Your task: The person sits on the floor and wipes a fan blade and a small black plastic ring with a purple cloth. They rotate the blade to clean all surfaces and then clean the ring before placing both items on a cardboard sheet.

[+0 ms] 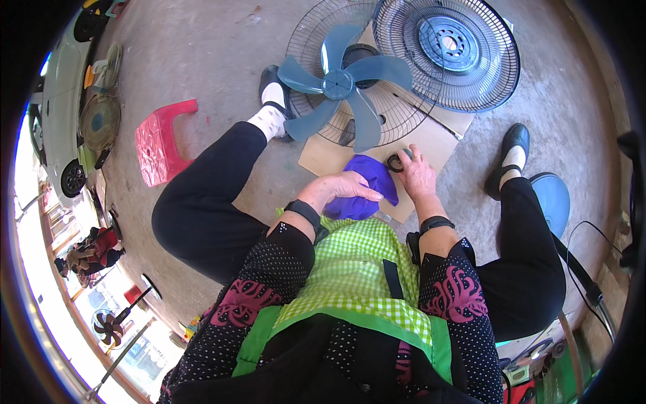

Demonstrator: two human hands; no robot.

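Observation:
A bunched purple cloth (375, 176) is gripped in my left hand (346, 184), whose fingers lie along its top. Just to the right, my right hand (418, 175) pinches a small black ring-shaped part (395, 163) between thumb and fingers. Beyond both hands lies a blue five-bladed fan blade (338, 84) on a round wire fan grille (404, 131). A second grille (498, 54) with a blue centre disc (449, 42) overlaps it on the right. Flattened cardboard (323, 156) lies beneath these parts and my hands.
A pink plastic stool (158, 145) lies tipped on the concrete floor (222, 47) at the left. A blue round base (550, 202) sits beside my right leg, with a cable (582, 225) nearby. Farther left are a fan grille (101, 122) and a parked car (64, 114).

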